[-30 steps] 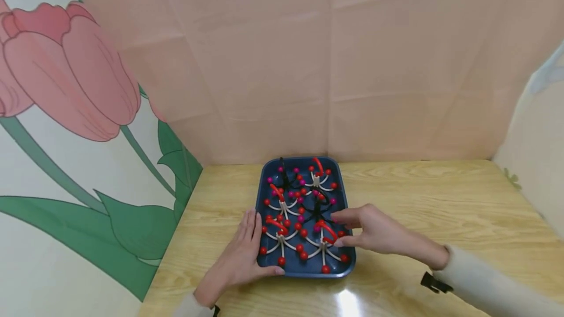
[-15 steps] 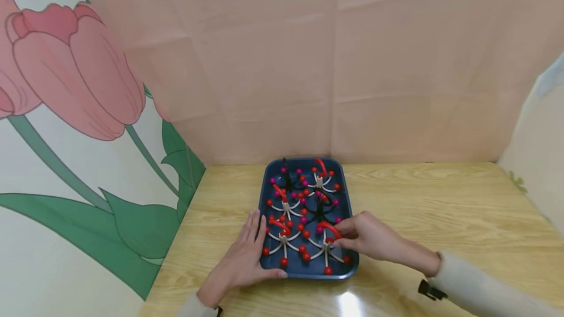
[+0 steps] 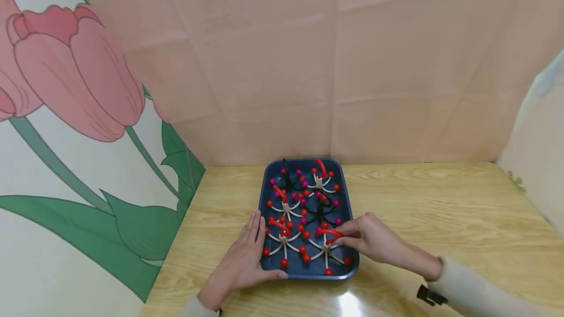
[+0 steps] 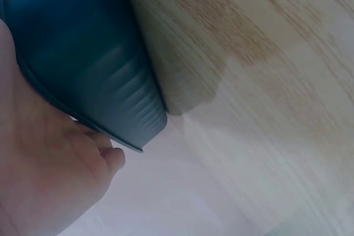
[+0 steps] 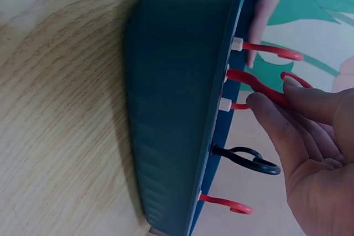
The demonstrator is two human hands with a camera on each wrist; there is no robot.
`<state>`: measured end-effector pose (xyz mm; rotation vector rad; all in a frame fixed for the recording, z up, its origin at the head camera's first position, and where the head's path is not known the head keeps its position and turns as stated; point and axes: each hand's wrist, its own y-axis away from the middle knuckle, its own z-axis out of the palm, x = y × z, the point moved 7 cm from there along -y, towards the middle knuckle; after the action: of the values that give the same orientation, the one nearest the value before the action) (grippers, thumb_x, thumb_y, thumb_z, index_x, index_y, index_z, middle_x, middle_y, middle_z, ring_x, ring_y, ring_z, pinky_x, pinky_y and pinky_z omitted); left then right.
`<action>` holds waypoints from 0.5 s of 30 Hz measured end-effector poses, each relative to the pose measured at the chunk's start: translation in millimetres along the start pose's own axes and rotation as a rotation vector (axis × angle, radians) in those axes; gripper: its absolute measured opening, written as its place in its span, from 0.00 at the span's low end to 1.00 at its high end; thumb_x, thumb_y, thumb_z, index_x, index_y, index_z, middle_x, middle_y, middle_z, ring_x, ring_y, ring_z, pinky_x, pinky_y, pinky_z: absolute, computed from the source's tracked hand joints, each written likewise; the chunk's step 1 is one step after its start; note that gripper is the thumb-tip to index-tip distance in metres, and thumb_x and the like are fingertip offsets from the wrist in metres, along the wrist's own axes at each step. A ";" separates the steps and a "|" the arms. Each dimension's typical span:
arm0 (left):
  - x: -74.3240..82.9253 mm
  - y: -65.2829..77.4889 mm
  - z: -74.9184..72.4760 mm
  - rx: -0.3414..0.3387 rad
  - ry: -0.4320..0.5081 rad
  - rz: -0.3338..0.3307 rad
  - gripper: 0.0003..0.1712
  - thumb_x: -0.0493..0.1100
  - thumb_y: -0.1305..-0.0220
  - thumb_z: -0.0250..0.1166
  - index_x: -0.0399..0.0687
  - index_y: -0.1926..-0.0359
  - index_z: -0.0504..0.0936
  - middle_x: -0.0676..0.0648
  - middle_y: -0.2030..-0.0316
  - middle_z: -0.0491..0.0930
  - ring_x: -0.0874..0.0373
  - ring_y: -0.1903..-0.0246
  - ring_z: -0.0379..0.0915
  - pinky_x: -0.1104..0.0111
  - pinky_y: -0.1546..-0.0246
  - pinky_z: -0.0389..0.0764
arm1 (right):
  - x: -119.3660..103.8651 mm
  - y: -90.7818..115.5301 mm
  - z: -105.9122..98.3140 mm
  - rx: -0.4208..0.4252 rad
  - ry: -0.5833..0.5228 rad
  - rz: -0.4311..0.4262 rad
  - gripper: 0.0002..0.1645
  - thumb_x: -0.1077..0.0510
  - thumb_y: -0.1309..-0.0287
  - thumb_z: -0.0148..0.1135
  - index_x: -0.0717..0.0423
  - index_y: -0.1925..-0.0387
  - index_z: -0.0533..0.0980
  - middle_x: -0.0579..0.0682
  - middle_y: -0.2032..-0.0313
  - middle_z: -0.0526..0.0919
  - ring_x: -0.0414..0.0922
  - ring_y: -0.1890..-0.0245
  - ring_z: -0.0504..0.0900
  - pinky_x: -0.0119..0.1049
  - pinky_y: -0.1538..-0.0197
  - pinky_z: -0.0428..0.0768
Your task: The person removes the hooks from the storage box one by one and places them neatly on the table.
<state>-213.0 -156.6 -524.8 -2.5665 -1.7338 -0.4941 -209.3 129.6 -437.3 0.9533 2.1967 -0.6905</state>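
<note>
A dark blue tray (image 3: 308, 277) holds several claw massagers with ball-tipped prongs, some white with red looped handles, some black with pink balls. My right hand (image 3: 376, 241) pinches the red handle of the front right claw massager (image 3: 326, 249) between thumb and fingers. In the right wrist view, the thumb lies over that red handle (image 5: 257, 85), with the index finger beneath. My left hand (image 3: 242, 264) rests straight-fingered along the tray's left rim, its thumb at the near edge. The left wrist view shows this hand against the tray's outer wall (image 4: 94, 53).
The tray stands on a light wooden table (image 3: 440, 209), its far end close to a pinkish cloth backdrop (image 3: 273, 77). Another white-and-red massager (image 3: 283, 239) sits just left of the pinched one. A black one (image 3: 320, 213) lies directly behind it.
My right hand has moved in from beside the massager's red handle and now pinches it. The handle has swung to lie flatter, towards my right fingers. The left hand has stayed on the tray.
</note>
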 end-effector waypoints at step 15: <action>0.6 0.0 1.5 0.049 -0.036 0.026 0.83 0.93 0.53 0.56 0.42 0.15 0.39 0.40 0.14 0.27 0.44 0.14 0.26 0.48 0.16 0.52 | -12.1 6.0 -7.5 0.035 -0.035 0.011 0.08 0.62 0.37 0.73 0.58 0.57 0.91 0.48 0.64 0.94 0.26 0.67 0.86 0.25 0.73 0.80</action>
<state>-212.4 -155.8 -526.1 -2.5765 -1.6984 -0.4021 -200.7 132.9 -424.8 0.9624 2.1540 -0.7370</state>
